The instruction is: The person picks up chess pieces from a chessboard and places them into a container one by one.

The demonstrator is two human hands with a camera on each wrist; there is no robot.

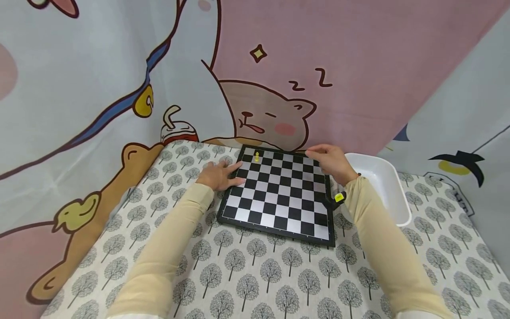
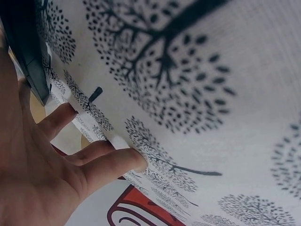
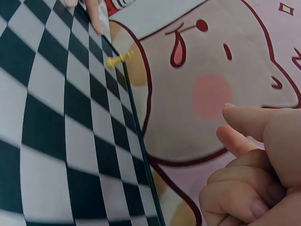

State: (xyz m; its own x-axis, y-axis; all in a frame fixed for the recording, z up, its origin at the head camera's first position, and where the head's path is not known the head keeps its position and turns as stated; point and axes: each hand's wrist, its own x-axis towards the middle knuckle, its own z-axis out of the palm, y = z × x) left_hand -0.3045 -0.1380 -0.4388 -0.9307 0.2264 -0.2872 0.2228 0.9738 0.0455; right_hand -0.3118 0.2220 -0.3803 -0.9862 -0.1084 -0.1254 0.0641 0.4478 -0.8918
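Observation:
A black-and-white chessboard [image 1: 279, 190] lies on the cloth-covered table. One small yellow chess piece [image 1: 256, 157], shaped like a pawn, stands near its far left corner; the right wrist view also shows this piece [image 3: 120, 59]. My left hand [image 1: 218, 175] rests at the board's left edge, fingers spread, with fingertips reaching onto the border. Over the far right corner of the board is my right hand [image 1: 328, 162]. In the right wrist view, its thumb and index finger extend with a gap between them, and the other fingers [image 3: 235, 197] curl inward. I see nothing held in it.
A white plastic basin [image 1: 398, 195] stands right of the board, partly hidden behind my right forearm. The tablecloth [image 1: 247, 283] has a tree print. A cartoon-printed curtain [image 1: 358, 66] hangs along the far side of the table.

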